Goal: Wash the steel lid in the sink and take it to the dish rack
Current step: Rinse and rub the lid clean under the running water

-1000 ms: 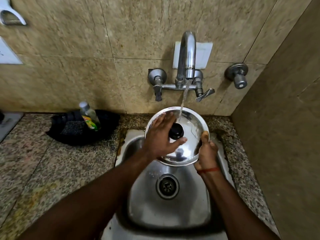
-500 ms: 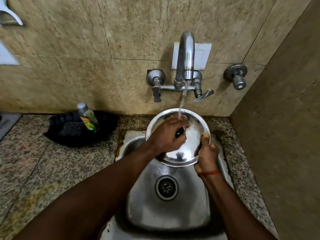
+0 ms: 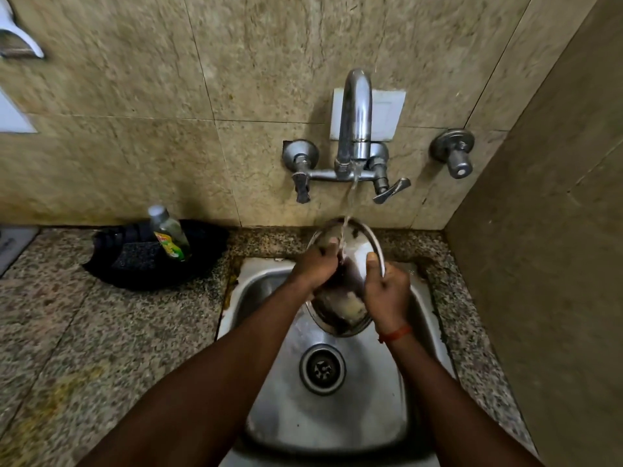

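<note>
The round steel lid (image 3: 340, 310) is tilted on edge over the steel sink (image 3: 337, 416), under water running from the wall tap (image 3: 354, 129). My right hand (image 3: 386, 291) grips the lid's right rim, thumb on its face. My left hand (image 3: 317, 266) is closed over the lid's middle from the left, covering the black knob. The stream hits the lid's upper part between my hands. No dish rack is in view.
A granite counter (image 3: 101, 348) surrounds the sink. A black tray (image 3: 148, 261) with a scrub pad and a clear soap bottle (image 3: 169, 235) sits at the back left. A beige tiled wall rises close on the right. The drain (image 3: 322, 369) lies below the lid.
The lid has turned from facing me to nearly edge-on. My left hand closed over the knob and middle. My right hand stayed on the right rim.
</note>
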